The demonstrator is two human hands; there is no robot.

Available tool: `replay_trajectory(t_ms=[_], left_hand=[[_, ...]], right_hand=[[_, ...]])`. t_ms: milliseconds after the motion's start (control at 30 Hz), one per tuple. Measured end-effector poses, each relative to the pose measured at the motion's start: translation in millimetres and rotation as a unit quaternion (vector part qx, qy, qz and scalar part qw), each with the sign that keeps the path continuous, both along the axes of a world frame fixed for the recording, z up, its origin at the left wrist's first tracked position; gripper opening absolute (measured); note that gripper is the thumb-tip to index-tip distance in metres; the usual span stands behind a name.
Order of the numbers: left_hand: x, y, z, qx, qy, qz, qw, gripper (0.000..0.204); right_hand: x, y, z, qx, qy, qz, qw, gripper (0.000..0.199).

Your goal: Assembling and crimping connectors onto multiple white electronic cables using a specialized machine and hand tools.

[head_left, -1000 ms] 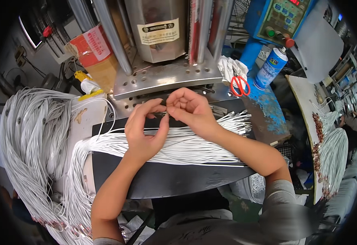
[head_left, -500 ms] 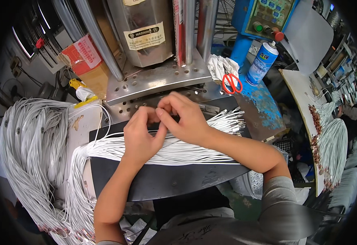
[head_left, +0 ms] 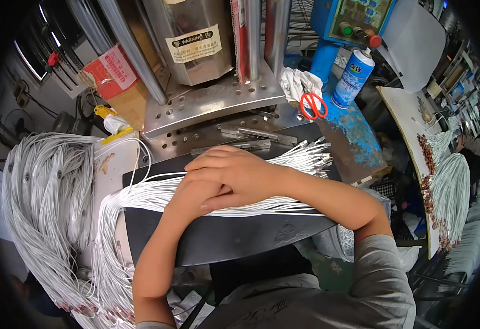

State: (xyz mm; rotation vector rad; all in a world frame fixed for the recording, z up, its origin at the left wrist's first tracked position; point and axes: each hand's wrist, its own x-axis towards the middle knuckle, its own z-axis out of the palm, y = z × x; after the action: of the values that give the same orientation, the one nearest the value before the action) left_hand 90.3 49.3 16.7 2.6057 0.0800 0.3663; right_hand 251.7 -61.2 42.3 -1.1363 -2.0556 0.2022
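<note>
White wires (head_left: 141, 200) lie in a flat band across the dark worktop (head_left: 234, 236), running from the big hanging bundle (head_left: 42, 203) on the left to their metal-tipped ends (head_left: 311, 153) on the right, just below the press base plate (head_left: 212, 104). I take that plate as my landmark: the band sits directly in front of it, its tips fanned toward the plate's right corner, probably so each end can be fed to the metal guide strips (head_left: 256, 137) there.

My left hand (head_left: 193, 194) rests palm-down on the band in front of the plate, pinning the wires so they stay side by side. My right hand (head_left: 234, 172) lies over it, fingers laid flat and close together, pressing down too. Whether either grip pinches a single wire underneath I cannot tell; the fingertips of the left hand are hidden beneath the right.

Right of the plate, red-handled scissors (head_left: 313, 105) lie on a crumpled white rag (head_left: 297, 85), within easy reach of my right arm, and a blue spray can (head_left: 352, 79) stands just beyond them on the blue-painted surface (head_left: 355, 137). Left of the plate a cardboard box with a red label (head_left: 114, 77) leans, with a yellow-tipped bottle (head_left: 111, 123) below it. Far to the right, well apart from the plate, more wire bundles (head_left: 451, 192) hang over another table's edge (head_left: 410, 120).
</note>
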Motion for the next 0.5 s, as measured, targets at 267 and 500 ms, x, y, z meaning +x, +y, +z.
replay_trajectory(t_ms=[267, 500], left_hand=[[1.0, -4.1, 11.5, 0.018, 0.043, 0.005, 0.999, 0.022], [2.3, -6.1, 12.2, 0.022, 0.034, 0.003, 0.999, 0.022]], right_hand=[[0.7, -2.1, 2.6, -0.023, 0.010, 0.007, 1.000, 0.058], [2.2, -3.2, 3.7, -0.047, 0.009, 0.006, 0.999, 0.060]])
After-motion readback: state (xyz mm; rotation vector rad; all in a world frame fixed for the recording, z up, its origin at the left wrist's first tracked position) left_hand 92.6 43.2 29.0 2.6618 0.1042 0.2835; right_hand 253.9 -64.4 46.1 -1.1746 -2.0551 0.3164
